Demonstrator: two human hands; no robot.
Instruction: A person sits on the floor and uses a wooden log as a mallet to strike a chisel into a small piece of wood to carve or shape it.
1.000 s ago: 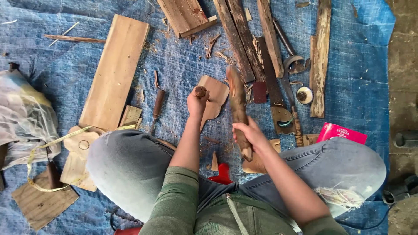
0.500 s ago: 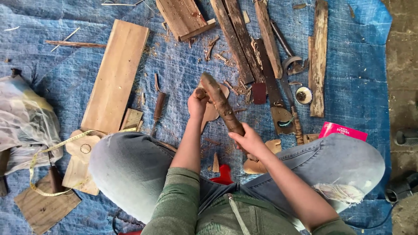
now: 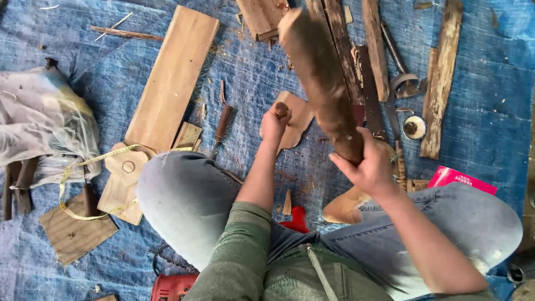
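My right hand (image 3: 369,167) grips the lower end of a thick brown wooden stick (image 3: 322,78), raised and blurred, its far end up toward the planks. My left hand (image 3: 275,122) is closed around a wooden-handled chisel (image 3: 281,108), held upright on a flat cut-out wooden piece (image 3: 298,114) lying on the blue tarp (image 3: 83,262). I sit cross-legged in grey jeans, knees on both sides of the hands.
A long light plank (image 3: 173,78) lies at left with a second chisel (image 3: 222,124) beside it. Dark wood strips (image 3: 373,44) and a plank (image 3: 440,78) lie beyond. A yellow tape measure (image 3: 83,167), white plastic bag (image 3: 39,122), pink packet (image 3: 462,179) and red tool (image 3: 173,287) lie around me.
My right hand has swung the wooden stick upward and away from the chisel head. My left hand has stayed on the chisel over the wooden piece.
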